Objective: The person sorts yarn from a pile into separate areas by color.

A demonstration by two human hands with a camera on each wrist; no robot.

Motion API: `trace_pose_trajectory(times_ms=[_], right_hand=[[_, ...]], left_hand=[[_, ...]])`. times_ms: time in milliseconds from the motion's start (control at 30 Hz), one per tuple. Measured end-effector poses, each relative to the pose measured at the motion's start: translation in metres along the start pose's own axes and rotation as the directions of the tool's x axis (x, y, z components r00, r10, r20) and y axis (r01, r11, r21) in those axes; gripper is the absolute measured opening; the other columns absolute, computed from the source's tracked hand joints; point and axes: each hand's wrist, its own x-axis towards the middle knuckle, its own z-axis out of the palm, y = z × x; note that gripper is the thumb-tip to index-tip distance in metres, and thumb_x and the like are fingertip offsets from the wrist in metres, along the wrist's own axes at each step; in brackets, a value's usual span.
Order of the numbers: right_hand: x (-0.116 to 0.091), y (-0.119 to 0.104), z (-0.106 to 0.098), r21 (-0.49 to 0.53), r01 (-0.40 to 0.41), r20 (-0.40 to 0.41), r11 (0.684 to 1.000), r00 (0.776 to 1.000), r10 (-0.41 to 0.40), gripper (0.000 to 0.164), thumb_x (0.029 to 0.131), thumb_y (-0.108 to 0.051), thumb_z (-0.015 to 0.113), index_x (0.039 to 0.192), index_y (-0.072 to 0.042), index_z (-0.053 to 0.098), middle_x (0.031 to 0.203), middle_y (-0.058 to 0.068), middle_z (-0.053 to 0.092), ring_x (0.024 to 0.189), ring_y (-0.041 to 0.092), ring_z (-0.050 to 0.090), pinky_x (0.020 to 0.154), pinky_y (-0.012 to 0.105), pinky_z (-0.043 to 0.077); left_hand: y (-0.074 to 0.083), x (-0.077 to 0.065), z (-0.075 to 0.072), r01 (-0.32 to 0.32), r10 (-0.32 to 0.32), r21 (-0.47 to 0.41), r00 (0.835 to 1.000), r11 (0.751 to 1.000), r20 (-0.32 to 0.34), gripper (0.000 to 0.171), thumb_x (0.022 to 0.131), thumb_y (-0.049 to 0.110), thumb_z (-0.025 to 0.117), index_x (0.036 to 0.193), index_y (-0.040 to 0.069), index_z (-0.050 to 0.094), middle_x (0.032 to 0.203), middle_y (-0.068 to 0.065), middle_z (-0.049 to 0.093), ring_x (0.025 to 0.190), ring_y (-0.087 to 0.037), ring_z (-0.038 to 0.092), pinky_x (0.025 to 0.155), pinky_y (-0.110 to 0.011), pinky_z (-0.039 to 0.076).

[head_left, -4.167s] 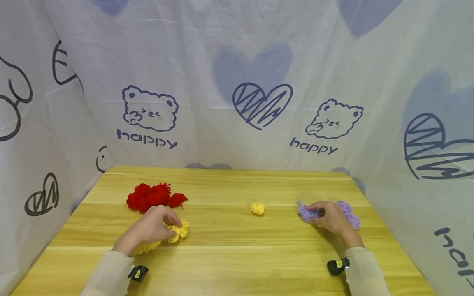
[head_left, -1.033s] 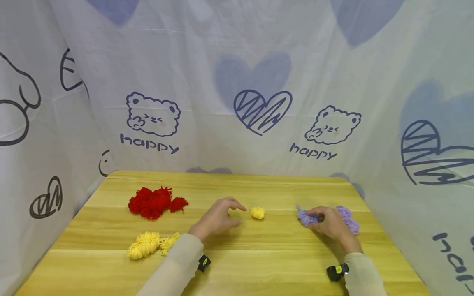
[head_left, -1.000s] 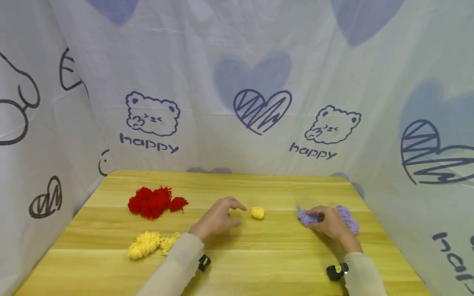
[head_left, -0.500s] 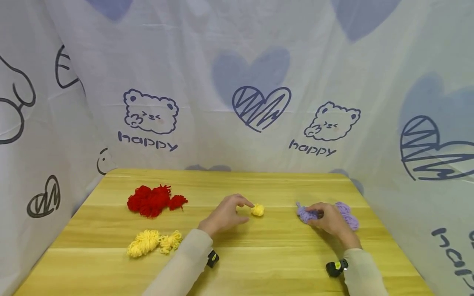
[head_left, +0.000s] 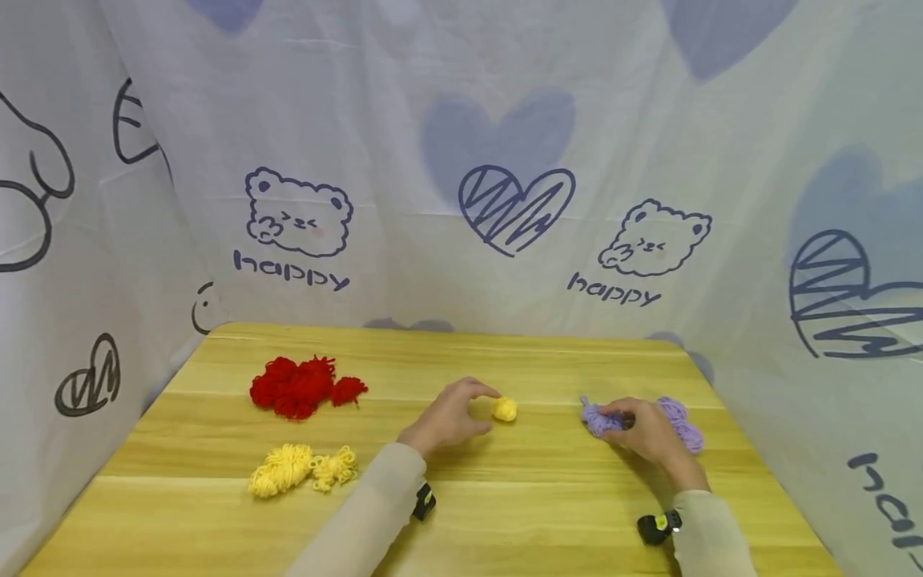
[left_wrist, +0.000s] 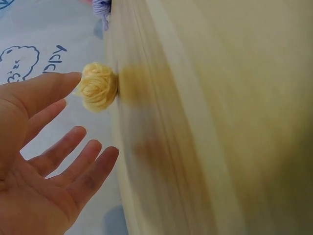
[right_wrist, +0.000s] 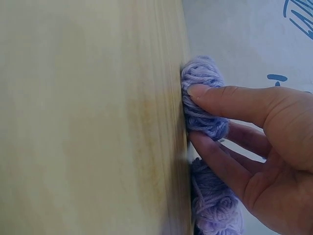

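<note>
A small yellow yarn ball [head_left: 505, 409] lies near the middle of the wooden table. My left hand [head_left: 450, 415] is just left of it, thumb and fingers spread apart; in the left wrist view the thumb tip overlaps the edge of the yarn ball [left_wrist: 98, 87], and I cannot tell whether they touch. At the right, my right hand [head_left: 645, 431] pinches a lavender yarn bundle [head_left: 595, 420] on the table. Its thumb presses one side of the lavender yarn [right_wrist: 201, 73] in the right wrist view, with the fingers at the lower end. Another lavender yarn bundle [head_left: 681, 423] lies beside that hand.
Red yarn [head_left: 294, 389] sits at the back left, with a smaller red tuft [head_left: 349, 390] beside it. Nearer the front left are a yellow yarn skein [head_left: 281, 470] and a looser yellow bunch [head_left: 335, 468]. A printed cloth [head_left: 404, 240] hangs behind the table [head_left: 505, 521].
My left hand has let go of the loose yellow bunch at the left and moved right to the small yellow ball, closing in slightly. The right hand stays on the lavender yarn.
</note>
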Motion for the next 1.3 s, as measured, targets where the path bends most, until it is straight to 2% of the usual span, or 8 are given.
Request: trace_pose_trajectory(times_ms=[333, 867, 1100, 1300], right_hand=[[-0.001, -0.003, -0.001, 0.006, 0.002, -0.004, 1.000, 1.000, -0.002, 0.033, 0.082, -0.008, 0.085, 0.115, -0.008, 0.078, 0.123, 0.022, 0.073, 0.113, 0.040, 0.068, 0.098, 0.058, 0.055], [-0.001, 0.000, -0.001, 0.000, 0.021, -0.014, 1.000, 1.000, -0.021, 0.033, 0.082, -0.006, 0.085, 0.114, -0.006, 0.078, 0.121, 0.022, 0.073, 0.110, 0.040, 0.068, 0.095, 0.056, 0.056], [-0.001, 0.000, 0.000, 0.002, 0.014, -0.011, 1.000, 1.000, -0.014, 0.033, 0.082, -0.007, 0.085, 0.114, -0.007, 0.078, 0.121, 0.021, 0.073, 0.111, 0.039, 0.069, 0.096, 0.056, 0.056], [-0.001, 0.000, 0.000, 0.004, 0.009, -0.011, 1.000, 1.000, -0.009, 0.033, 0.082, -0.007, 0.085, 0.114, -0.008, 0.078, 0.122, 0.021, 0.073, 0.113, 0.040, 0.068, 0.097, 0.056, 0.056]], left_hand=[[-0.002, 0.008, 0.006, 0.013, -0.013, -0.029, 1.000, 0.999, 0.002, 0.050, 0.091, 0.012, 0.079, 0.139, 0.012, 0.064, 0.141, -0.012, 0.059, 0.134, -0.038, 0.054, 0.113, -0.054, 0.047], [0.001, 0.016, 0.015, 0.018, -0.019, 0.027, 0.999, 0.999, 0.036, 0.049, 0.092, 0.012, 0.078, 0.139, 0.012, 0.064, 0.144, -0.009, 0.059, 0.137, -0.033, 0.053, 0.117, -0.050, 0.045], [0.004, 0.019, 0.015, 0.022, -0.022, 0.013, 0.999, 1.000, 0.046, 0.031, 0.092, 0.010, 0.078, 0.122, 0.012, 0.072, 0.137, -0.011, 0.063, 0.122, -0.032, 0.060, 0.105, -0.048, 0.053], [0.007, 0.020, 0.016, 0.043, -0.044, 0.006, 0.999, 0.999, 0.009, 0.018, 0.090, 0.010, 0.080, 0.108, 0.013, 0.075, 0.134, -0.011, 0.068, 0.112, -0.032, 0.068, 0.095, -0.044, 0.058]])
